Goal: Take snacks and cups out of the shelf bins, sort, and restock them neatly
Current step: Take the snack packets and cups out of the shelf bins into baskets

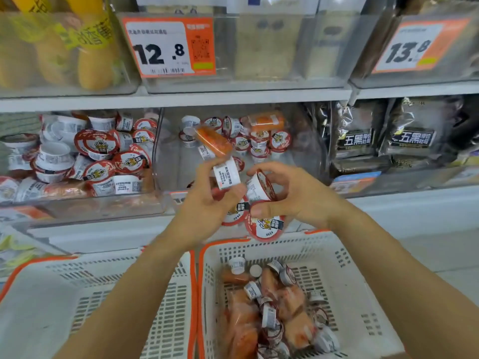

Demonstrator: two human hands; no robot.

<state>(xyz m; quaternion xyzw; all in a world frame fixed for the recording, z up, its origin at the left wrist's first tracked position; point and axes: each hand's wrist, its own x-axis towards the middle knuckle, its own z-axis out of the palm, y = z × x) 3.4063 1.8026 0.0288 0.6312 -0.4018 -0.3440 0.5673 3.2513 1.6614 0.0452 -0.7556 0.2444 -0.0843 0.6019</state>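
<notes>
Red-and-white foil lids mark the small cups (259, 189), and several are bunched between both hands, held in front of the clear middle bin (298, 151) and above the right basket (350, 255). They look light, with thin plastic walls and peel-off lids, so I would judge them stiff enough to pinch at the rim but easy to dent or puncture at the foil; hold them by the sides, not by the lid. Stacked loosely as they are, the lowest cup (267, 226) could slip out.

An orange snack pack (213, 141) stands tilted above the left hand (204, 203), whose grip curls round a labelled cup and the pack's lower end. That pack seems soft and slick in its wrapper, so it would slide if squeezed only at one end. The right hand (293, 195) has its grip clenched round a cup lying on its side, thumb pressing on the cups below.

More cups sit heaped in the left bin (77, 203), and mixed cups and packs lie in the right basket. The left basket (39, 294) stands just beside it.
</notes>
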